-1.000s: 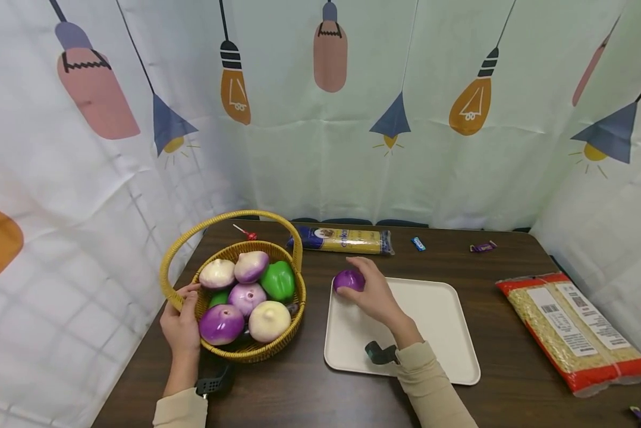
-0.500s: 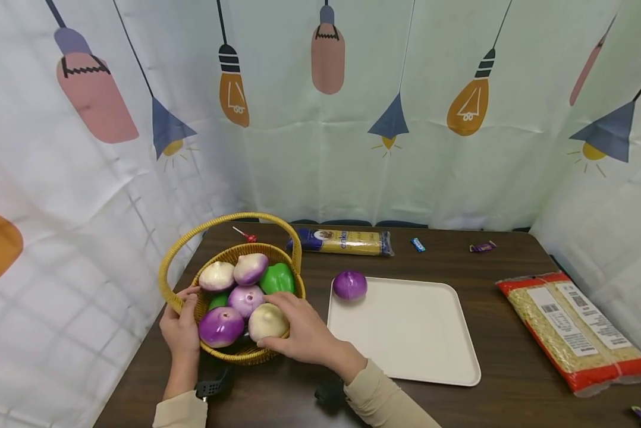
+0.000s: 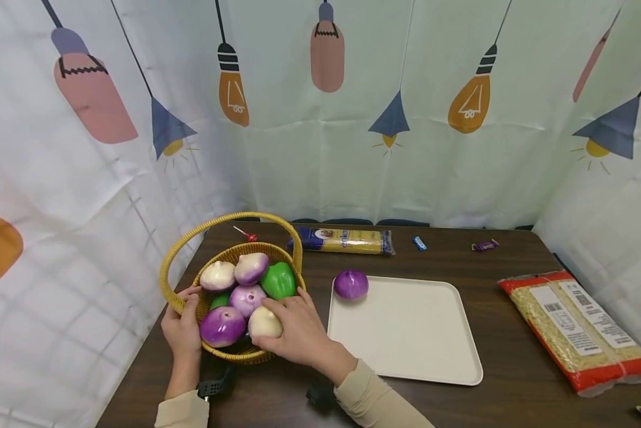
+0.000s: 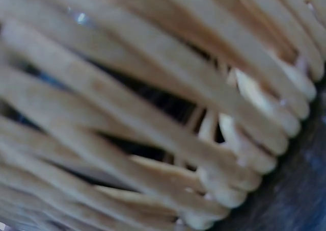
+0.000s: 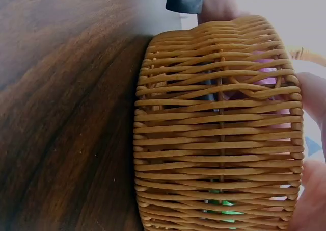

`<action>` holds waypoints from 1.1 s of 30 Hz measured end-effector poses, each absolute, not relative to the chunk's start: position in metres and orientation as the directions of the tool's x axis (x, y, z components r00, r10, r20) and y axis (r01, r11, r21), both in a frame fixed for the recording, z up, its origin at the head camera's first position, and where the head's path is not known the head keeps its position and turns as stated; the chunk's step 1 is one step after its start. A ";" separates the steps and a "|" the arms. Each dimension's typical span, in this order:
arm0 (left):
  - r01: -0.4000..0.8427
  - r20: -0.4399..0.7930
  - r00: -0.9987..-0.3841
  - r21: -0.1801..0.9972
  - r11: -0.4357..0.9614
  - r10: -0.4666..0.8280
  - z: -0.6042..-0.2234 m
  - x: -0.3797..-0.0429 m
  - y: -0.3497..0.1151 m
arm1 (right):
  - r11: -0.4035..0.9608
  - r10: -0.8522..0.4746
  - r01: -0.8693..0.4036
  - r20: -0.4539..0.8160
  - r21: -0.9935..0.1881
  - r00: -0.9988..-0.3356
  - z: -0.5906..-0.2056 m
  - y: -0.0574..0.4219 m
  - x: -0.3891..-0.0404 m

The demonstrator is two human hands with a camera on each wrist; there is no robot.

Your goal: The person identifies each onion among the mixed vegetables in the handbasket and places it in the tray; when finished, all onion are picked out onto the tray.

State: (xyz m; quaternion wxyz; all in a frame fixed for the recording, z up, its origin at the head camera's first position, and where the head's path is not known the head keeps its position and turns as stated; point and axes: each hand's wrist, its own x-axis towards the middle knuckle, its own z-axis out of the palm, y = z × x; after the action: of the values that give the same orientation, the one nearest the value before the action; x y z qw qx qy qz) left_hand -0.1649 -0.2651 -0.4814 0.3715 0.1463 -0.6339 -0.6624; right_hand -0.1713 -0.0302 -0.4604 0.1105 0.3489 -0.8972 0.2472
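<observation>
My left hand (image 3: 183,327) grips the left rim of a yellow wicker basket (image 3: 256,355), just below its arched handle. In the basket lie several smooth purple-and-white turnips (image 3: 222,326) and a green bell pepper (image 3: 279,280). At the front right of the basket, my right hand (image 3: 303,333) holds a creamy white turnip (image 3: 264,323) between thumb and fingers. The fingers cover its right side. Woven basket wall (image 4: 153,113) fills the left wrist view. In the right wrist view, the basket's side (image 5: 219,129) hides most of what it contains.
A purple onion (image 3: 351,285) sits on the back left corner of a white tray (image 3: 406,333). Behind lie a pasta packet (image 3: 347,241), a lollipop (image 3: 251,237) and small wrapped candies (image 3: 419,243). A red-edged grain bag (image 3: 577,327) lies at the right of the dark table (image 3: 492,410).
My right hand has let go of the purple onion on the tray, moved left to the basket and taken hold of the white turnip. My left hand has stayed on the rim.
</observation>
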 end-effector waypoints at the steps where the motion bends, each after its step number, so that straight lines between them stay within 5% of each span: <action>1: 0.306 0.279 -0.681 0.948 0.083 -0.677 -0.479 -0.163 -0.264 | 0.634 -0.561 -0.678 0.382 -0.372 -0.734 -0.461 -0.030 -0.172; 9: 0.303 0.304 -0.674 0.945 0.124 -0.673 -0.477 -0.163 -0.261 | 0.369 -0.412 -0.639 0.497 -0.675 -0.763 -0.454 -0.006 -0.177; 14: 0.232 0.409 -0.630 0.910 0.343 -0.660 -0.487 -0.169 -0.271 | 0.258 -0.324 -0.523 0.437 -0.812 -0.839 -0.443 0.035 -0.187; 26: 0.183 0.591 -0.633 0.742 0.645 -0.500 -0.483 -0.173 -0.291 | 0.347 -0.148 -0.243 0.203 -0.906 -0.968 -0.447 0.142 -0.227; 33: 0.284 0.598 -0.637 0.769 0.574 -0.486 -0.488 -0.177 -0.292 | 0.456 -0.096 -0.098 0.061 -0.884 -0.994 -0.464 0.183 -0.239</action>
State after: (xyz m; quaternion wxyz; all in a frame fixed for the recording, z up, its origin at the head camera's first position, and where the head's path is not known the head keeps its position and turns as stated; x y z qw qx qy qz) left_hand -0.1768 -0.2924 -0.4878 0.4208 0.0648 -0.7808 -0.4572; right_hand -0.2394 0.1833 -0.4635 0.0011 0.0568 -0.8534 0.5182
